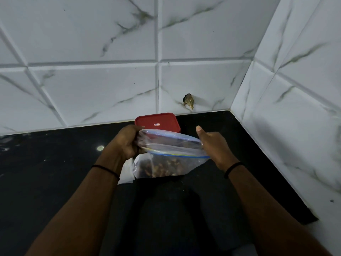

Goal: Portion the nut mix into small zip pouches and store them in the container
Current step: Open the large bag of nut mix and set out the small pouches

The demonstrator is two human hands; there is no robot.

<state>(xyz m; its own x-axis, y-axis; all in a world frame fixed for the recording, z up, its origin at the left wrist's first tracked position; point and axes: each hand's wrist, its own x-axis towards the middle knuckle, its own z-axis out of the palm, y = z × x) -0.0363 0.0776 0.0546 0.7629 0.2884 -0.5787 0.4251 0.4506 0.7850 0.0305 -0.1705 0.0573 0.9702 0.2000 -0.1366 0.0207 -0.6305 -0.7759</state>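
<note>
- Nearest the camera, two bare forearms reached forward over the black worktop, each wrist carrying a thin dark band.
- The left hand was clenched around the left end of a clear zip bag, fingers curled over the bunched plastic at its mouth.
- The right hand gripped the right end of the same bag, thumb raised and pointing away from the person, the other fingers hidden behind the plastic.
- Between the two hands the bag's mouth was spread, its blue zip strip running along the near edge and sloping down toward the right.
- The nut mix sat in the lower part of the bag, a brown heap seen through the plastic, hanging below the hands and just above the worktop.
- A white scrap showed under the bag's left corner; what it was could not be told.
- Just behind the bag stood the container with a red lid, lid on, a small label on its top; the bag's far edge overlapped its near side in the view.
- A small pale round spot lay on the worktop to the left of the left hand.
- Farthest off, white marble-veined tiled walls met in a corner at the right, and a chipped hole broke the back wall just above the worktop, right of the container.
</note>
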